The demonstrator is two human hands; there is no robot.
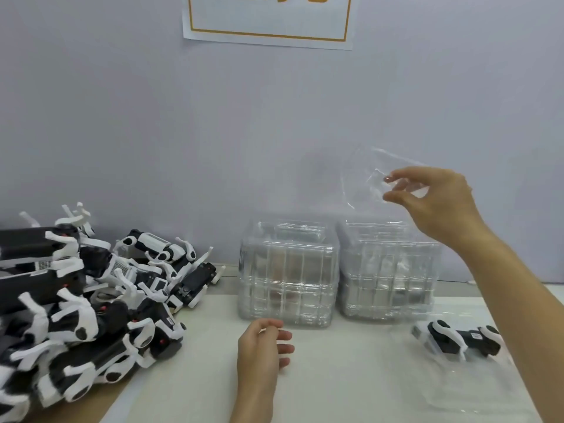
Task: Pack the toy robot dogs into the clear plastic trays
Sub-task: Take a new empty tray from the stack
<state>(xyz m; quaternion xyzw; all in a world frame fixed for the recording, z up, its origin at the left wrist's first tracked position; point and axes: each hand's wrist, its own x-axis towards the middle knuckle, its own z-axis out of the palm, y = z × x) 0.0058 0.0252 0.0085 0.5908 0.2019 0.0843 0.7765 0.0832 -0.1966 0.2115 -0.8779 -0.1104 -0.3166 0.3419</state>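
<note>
A heap of black-and-white toy robot dogs lies on the left of the table. Two stacks of clear plastic trays stand side by side at the back against the wall. My right hand is raised above the right stack and pinches a single clear tray by its edge. My left hand hovers low in front of the left stack, fingers loosely curled and holding nothing. One robot dog lies in a clear tray on the right, under my right forearm.
The table has a pale top, and a brown strip shows at its front left. A grey wall runs right behind the tray stacks, with a white sign with an orange border on it.
</note>
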